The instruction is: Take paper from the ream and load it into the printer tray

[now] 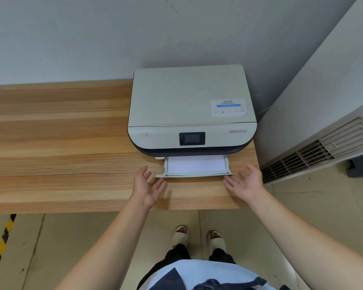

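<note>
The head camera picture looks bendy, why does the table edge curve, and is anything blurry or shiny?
In the head view the wide-angle lens bows the light wooden table and the grey wall corner; the white and dark printer and white paper in its pulled-out tray look sharp; the lighting is soft with faint shadows under the open left hand and right hand, no strong glare.

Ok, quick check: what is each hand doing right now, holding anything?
Left hand: open, palm up, empty, just short of the tray's left corner.
Right hand: open, palm up, empty, near the tray's right corner.
</note>
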Demonstrator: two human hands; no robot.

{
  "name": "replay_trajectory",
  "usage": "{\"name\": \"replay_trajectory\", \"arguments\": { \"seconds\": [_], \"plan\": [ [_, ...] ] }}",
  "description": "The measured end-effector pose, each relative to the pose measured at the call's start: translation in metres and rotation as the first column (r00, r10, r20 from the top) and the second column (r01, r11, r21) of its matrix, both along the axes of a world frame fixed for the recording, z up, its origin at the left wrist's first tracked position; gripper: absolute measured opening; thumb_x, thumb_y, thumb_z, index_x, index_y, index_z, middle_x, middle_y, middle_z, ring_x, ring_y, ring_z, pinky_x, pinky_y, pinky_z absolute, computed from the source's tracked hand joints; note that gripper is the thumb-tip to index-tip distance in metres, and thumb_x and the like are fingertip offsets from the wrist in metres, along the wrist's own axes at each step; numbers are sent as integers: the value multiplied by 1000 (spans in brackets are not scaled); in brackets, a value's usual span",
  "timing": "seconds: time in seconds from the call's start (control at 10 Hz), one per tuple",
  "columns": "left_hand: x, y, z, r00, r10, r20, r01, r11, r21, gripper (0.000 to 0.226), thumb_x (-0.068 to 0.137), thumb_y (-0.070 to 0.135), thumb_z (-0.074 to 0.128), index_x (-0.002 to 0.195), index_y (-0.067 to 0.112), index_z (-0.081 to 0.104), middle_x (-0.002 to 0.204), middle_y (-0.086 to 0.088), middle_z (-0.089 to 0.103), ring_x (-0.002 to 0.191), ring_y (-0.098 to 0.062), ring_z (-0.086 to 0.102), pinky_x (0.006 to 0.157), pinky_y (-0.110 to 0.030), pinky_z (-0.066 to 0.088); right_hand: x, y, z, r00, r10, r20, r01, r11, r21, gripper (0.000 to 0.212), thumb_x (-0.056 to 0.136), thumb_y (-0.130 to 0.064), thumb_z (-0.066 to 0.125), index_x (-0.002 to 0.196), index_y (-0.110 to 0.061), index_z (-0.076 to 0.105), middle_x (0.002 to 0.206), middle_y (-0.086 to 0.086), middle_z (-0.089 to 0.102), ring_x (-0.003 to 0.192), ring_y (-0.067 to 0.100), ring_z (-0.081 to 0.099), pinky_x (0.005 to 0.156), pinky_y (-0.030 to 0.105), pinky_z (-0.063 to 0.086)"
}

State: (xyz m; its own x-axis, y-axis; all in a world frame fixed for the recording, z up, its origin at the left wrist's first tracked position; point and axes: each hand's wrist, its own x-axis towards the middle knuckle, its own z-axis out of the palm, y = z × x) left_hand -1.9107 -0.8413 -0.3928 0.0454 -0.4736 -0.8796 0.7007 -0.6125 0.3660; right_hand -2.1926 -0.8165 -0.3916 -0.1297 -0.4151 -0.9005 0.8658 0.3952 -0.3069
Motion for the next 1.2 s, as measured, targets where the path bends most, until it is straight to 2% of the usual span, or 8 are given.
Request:
{"name": "replay_trajectory", "arguments": {
  "seconds": [0.2,0.4,0.6,0.7,0.9,1.0,1.2],
  "plan": [
    [-6,-23,-2,985,141,-101,-142,990,-4,64,95,35,56,150,12,33,150,-18,38,136,-36,44,112,-46,39,3,-25,-1,995,-81,61,82,996,-23,75,91,-39,54,152,-10,23,149,25,38,133,38,43,110,50,36],
    [-5,-34,-9,964,206,-171,-209,978,0,69,93,32,58,153,13,28,151,-22,37,137,-38,42,113,-48,38,-1,-38,-5,981,-153,119,157,987,-24,78,88,-40,57,152,-12,22,148,27,37,132,42,44,110,53,37],
    [-6,-49,-10,948,202,-247,-225,972,-70,79,90,33,61,156,19,21,155,-20,31,138,-38,41,115,-49,34,-2,-55,0,957,-231,178,248,965,-83,83,85,-37,60,153,-13,19,148,28,37,135,41,41,113,53,32],
    [-6,-54,-12,953,172,-250,-196,978,-74,79,87,37,62,155,19,25,158,-19,28,141,-36,38,116,-48,30,-1,-58,0,955,-230,187,250,964,-91,87,82,-35,63,153,-16,18,145,27,39,133,41,42,112,54,33],
    [-8,-54,-16,959,160,-232,-181,981,-72,79,85,39,62,154,20,28,156,-16,32,137,-34,44,116,-47,29,1,-57,-4,953,-237,187,259,960,-108,87,81,-36,64,153,-17,18,146,27,39,134,41,42,112,53,33],
    [-5,-53,-19,967,126,-219,-147,986,-82,80,86,40,61,155,22,25,155,-17,35,135,-35,45,115,-47,31,0,-54,-5,968,-186,171,212,966,-148,85,81,-37,64,152,-18,21,147,27,37,135,41,41,114,53,30],
    [-7,-40,-9,983,94,-156,-104,993,-56,78,89,37,61,156,23,23,153,-20,37,139,-36,40,115,-49,33,1,-42,5,997,-27,77,37,989,-141,76,80,-42,64,147,-21,34,146,26,41,131,42,44,106,55,37]
  ]
}}
